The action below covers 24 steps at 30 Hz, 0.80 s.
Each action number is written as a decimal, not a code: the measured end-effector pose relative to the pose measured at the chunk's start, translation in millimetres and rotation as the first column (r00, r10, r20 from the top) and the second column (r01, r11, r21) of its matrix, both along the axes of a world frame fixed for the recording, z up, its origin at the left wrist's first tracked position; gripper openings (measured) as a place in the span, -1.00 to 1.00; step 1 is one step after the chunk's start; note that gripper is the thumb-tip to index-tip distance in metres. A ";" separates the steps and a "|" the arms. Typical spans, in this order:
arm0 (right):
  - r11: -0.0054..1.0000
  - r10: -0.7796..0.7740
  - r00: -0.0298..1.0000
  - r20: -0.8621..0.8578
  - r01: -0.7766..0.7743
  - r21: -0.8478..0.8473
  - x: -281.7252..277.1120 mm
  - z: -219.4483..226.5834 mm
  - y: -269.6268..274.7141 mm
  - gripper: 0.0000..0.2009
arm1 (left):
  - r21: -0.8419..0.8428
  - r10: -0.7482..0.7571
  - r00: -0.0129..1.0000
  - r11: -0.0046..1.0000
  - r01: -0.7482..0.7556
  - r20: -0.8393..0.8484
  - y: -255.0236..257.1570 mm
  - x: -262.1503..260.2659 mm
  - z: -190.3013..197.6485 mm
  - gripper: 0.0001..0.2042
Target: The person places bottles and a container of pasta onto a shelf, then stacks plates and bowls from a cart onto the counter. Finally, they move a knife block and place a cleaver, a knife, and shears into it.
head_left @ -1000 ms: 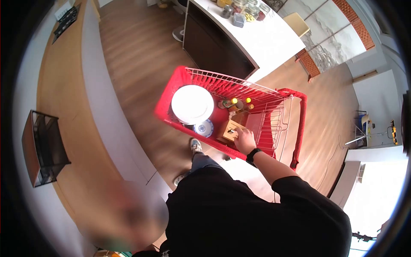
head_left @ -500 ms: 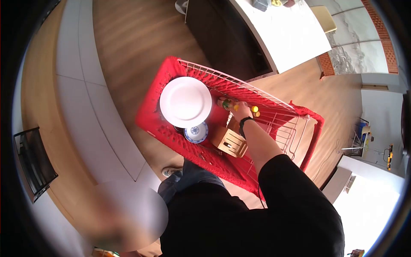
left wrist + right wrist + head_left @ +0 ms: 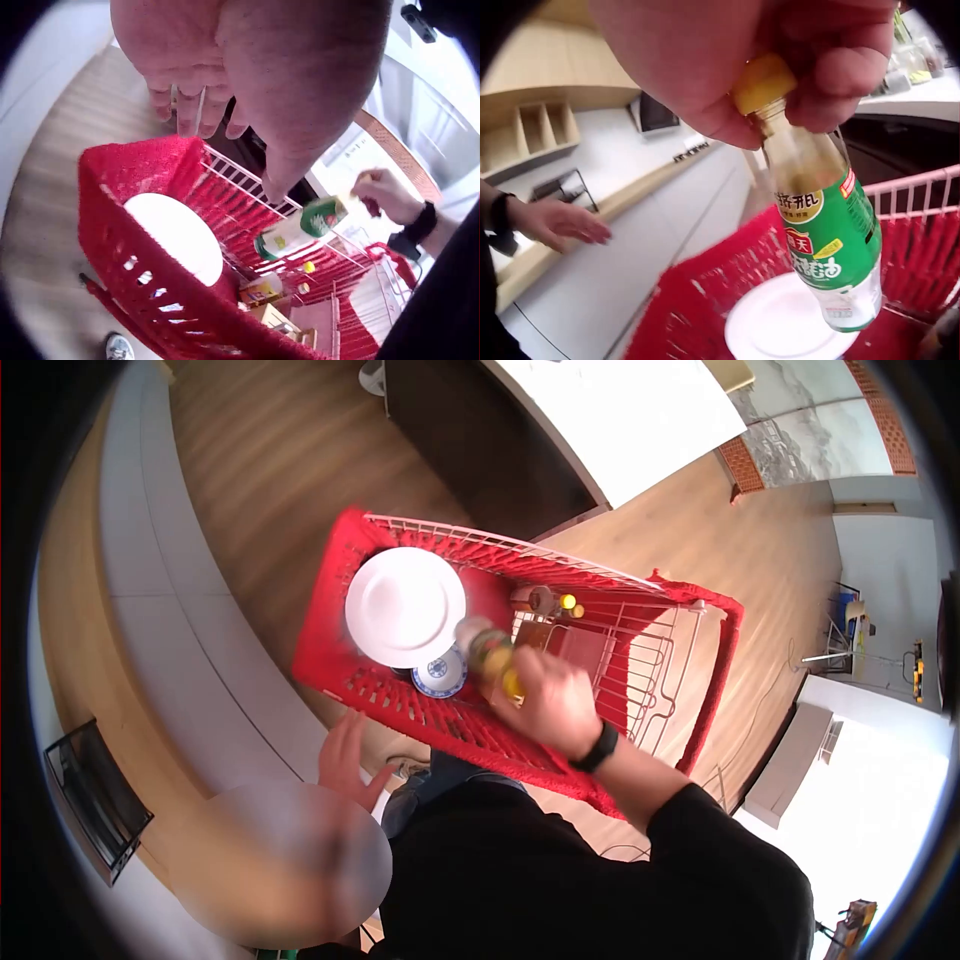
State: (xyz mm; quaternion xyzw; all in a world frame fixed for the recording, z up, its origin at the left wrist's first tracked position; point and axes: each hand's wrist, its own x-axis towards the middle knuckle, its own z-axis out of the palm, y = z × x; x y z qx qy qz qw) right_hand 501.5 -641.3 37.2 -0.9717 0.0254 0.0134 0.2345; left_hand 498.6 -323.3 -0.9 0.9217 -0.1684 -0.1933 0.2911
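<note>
My right hand (image 3: 555,702) grips a sauce bottle (image 3: 829,244) by its neck, just under the yellow cap. The bottle has a green label and hangs tilted over the red shopping cart (image 3: 322,625). Beneath it in the cart lie a white plate (image 3: 405,605) and a blue-and-white bowl (image 3: 440,673). My left hand (image 3: 346,760) is beside the cart's near side, fingers extended and holding nothing; its palm (image 3: 255,67) fills the top of the left wrist view. A slatted wooden holder (image 3: 271,318) shows in the left wrist view, hidden behind my right hand in the head view.
More yellow-capped bottles (image 3: 568,602) stand at the cart's far side. A wire rack (image 3: 650,660) forms the cart's right end. Beyond is a white-topped counter (image 3: 640,430). A long wooden-topped cabinet (image 3: 150,690) runs along the left, with a dark rack (image 3: 98,800) on it.
My right hand went from the wooden holder to the bottles, took hold of one and lifted it leftward over the plate and bowl. My left hand has come into view beside the cart.
</note>
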 end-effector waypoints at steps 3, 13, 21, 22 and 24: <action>0.966 0.127 0.985 0.121 -0.150 0.212 -11.9 42.8 21.6 -0.69 | -0.107 -0.100 0.994 0.989 0.104 0.044 -44.9 23.3 17.9 -0.22; 0.976 -0.203 0.978 -0.044 0.205 0.076 28.1 -110.4 -71.6 -0.49 | -0.097 0.280 0.938 0.948 -0.304 -0.205 13.8 -34.6 1.1 -0.37; 0.913 -0.405 0.794 -0.454 0.321 -0.252 19.4 -261.5 -172.9 -0.58 | -0.065 0.747 0.641 0.641 -0.765 -0.175 121.5 -147.0 9.7 -0.26; 0.884 -0.466 0.780 -0.418 0.390 -0.257 19.7 -269.4 -171.8 -0.59 | -0.157 0.784 0.597 0.576 -0.802 -0.173 133.0 -157.1 12.7 -0.26; 0.862 -0.506 0.774 -0.381 0.439 -0.253 21.4 -278.5 -166.6 -0.61 | -0.287 0.882 0.443 0.388 -0.876 -0.161 163.4 -180.8 15.2 -0.31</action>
